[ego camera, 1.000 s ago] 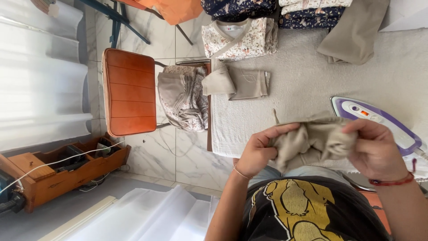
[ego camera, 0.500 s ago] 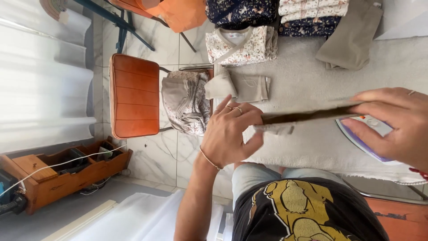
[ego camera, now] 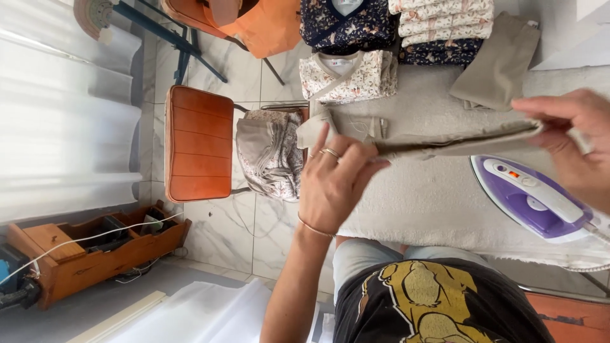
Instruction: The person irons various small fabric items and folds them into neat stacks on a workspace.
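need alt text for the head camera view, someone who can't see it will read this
Seen from above, a person's left hand and right hand pinch the two ends of a beige garment, stretched taut over a padded ironing surface. A purple and white iron rests near the right hand, folded patterned clothes lie beyond, and an orange chair stands alongside.

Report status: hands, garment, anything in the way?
Left hand and right hand pinch beige garment taut above ironing surface. Purple iron sits under right hand.
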